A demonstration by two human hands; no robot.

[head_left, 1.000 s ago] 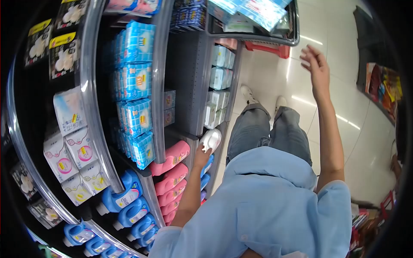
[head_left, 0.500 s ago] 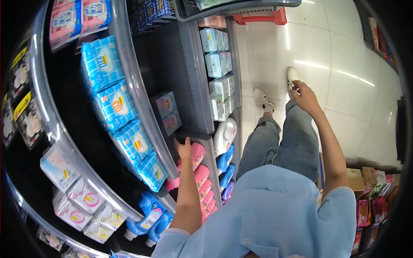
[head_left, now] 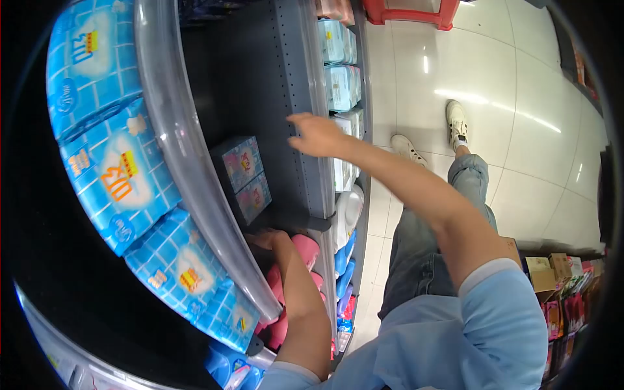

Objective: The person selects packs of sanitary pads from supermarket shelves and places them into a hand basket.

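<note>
My left hand reaches into the dark shelf, below two small printed boxes and beside the pink bottles. Shadow hides its fingers, so I cannot make out whether they touch anything. In front of the grey perforated shelf panel, my right hand is raised with thumb and fingers apart. Nothing is in it. The two boxes stand side by side against the dark back of the shelf, to the left of my right hand.
Blue checked packs line the shelf at left behind a clear curved edge strip. Pale packs and a white bottle fill the narrow side shelf. A red stool stands on the tiled floor, with cartons at lower right.
My right hand has swung from over my legs leftward to the shelf. My left hand has gone deeper into the shelf beside the pink bottles. The view has moved closer to the shelf.
</note>
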